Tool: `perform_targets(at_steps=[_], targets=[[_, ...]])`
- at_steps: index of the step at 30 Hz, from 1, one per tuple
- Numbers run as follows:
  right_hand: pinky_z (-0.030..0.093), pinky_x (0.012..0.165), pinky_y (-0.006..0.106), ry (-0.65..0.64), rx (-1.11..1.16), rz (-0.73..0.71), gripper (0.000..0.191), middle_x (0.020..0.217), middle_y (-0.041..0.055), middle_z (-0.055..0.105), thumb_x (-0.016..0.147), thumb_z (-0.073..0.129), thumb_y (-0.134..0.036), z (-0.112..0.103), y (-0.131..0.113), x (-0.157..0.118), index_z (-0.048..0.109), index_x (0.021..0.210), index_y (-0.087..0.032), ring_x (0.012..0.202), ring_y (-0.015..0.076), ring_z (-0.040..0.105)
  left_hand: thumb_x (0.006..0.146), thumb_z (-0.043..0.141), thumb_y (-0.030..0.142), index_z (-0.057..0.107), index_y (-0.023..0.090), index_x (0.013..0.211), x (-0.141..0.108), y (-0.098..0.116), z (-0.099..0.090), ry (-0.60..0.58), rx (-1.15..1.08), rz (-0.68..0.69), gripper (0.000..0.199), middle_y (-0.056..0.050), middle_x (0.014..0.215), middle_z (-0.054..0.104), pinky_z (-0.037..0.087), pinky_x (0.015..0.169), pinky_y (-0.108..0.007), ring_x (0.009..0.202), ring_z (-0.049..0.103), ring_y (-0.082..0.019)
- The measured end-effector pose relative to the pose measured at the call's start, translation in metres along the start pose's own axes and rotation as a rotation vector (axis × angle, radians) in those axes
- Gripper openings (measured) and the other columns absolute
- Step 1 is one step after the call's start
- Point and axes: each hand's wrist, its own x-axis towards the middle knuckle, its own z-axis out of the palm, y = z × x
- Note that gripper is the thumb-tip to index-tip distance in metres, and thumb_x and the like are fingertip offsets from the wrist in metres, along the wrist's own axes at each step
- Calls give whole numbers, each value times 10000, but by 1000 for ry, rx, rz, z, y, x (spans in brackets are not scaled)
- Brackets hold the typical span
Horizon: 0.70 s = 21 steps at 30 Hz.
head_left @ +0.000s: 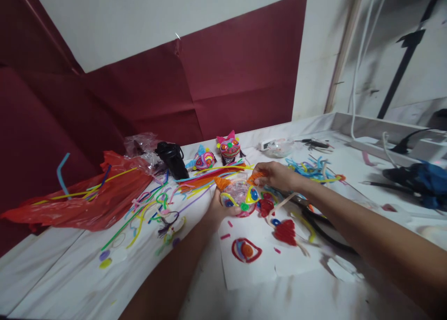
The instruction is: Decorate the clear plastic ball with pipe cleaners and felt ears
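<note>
A clear, rounded animal-face ornament is held up over a white paper sheet. It has yellow-rimmed blue eyes, a green nose and an orange ear on its left. My left hand grips its lower left side, thumb beneath the face. My right hand pinches a second orange ear at the top right of the ornament; whether that ear is attached I cannot tell. Below, a red-rimmed pipe-cleaner eye lies on the paper, with a red fuzzy piece to its right.
Two finished-looking faces, one pink-eared and one blue-eared, stand behind. Beside them is a black bottle. Loose pipe cleaners and a red plastic bag spread leftward. Blue pipe cleaners and dark-handled scissors lie right.
</note>
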Motion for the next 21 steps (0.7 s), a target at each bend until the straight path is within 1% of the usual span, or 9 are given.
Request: perform_targets(at_steps=[3,5,8,12,15,17,21], targets=[[454,652,281,52,-74,-26,202,712,-1,663,694,707,-278,3,-2,-1,651,859,-175,664,164,583,427,890,165,545,225,1241,1,-1,0,3,8,14,887,-76,1192,703,506,941,-389,1118,646,-299],[443,653,275,67,-147,-18,181,703,-4,657,699,703,-256,4,-6,-1,667,857,-176,674,165,577,419,898,178,550,224,1236,1,-2,-1,6,11,20,889,-73,1178,705,508,935,-393,1106,651,-299],[429,658,275,35,-280,-10,147,718,9,679,753,675,-234,4,-13,-1,695,888,-182,682,175,598,421,905,188,546,229,1239,2,-2,-1,-6,7,26,894,-64,1161,709,506,938,-394,1083,661,-291],[428,704,274,-23,-439,-45,153,851,53,735,814,637,-179,3,-21,-1,710,947,-194,761,194,650,426,910,193,548,233,1232,2,-3,-1,-7,0,25,884,-64,1147,717,504,937,-392,1069,668,-290],[427,727,271,-59,-505,-79,134,911,84,746,848,616,-146,2,-24,0,703,939,-191,828,208,665,420,914,187,538,226,1243,2,-4,-1,-6,-3,15,906,-68,1151,716,505,945,-399,1069,670,-289],[424,723,270,-85,-532,-97,127,923,100,746,864,597,-123,2,-25,1,694,921,-182,840,211,665,424,914,181,530,223,1251,2,-5,-2,-3,-3,7,913,-65,1155,714,506,945,-394,1067,672,-278],[416,714,268,-120,-572,-84,137,934,104,747,881,588,-119,2,-26,3,692,943,-183,847,214,664,421,914,166,527,233,1266,5,-7,-5,1,-8,-6,932,-61,1189,707,511,948,-381,1083,668,-258]])
